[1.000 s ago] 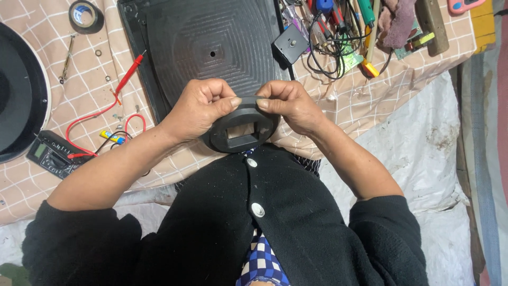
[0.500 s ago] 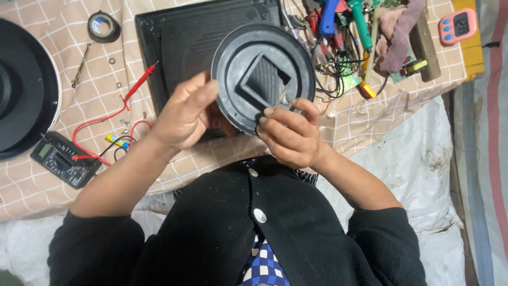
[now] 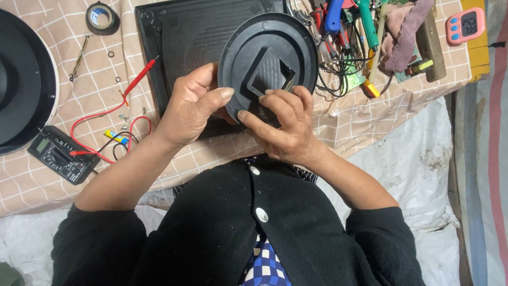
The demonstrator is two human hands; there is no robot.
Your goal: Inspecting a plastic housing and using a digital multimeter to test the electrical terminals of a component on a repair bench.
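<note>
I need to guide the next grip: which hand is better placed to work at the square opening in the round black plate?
Probably the right hand: its fingertips already rest at the lower edge of the square opening in the round black plate. The left hand grips the plate's left rim, steadying it.

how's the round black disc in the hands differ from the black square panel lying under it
The round disc is circular with a raised diamond-shaped opening in the middle; the square panel is rectangular with ridged lines. The disc is held up by the left hand and right hand; the panel lies flat on the checked cloth. The disc looks smaller. Both are black.
</note>
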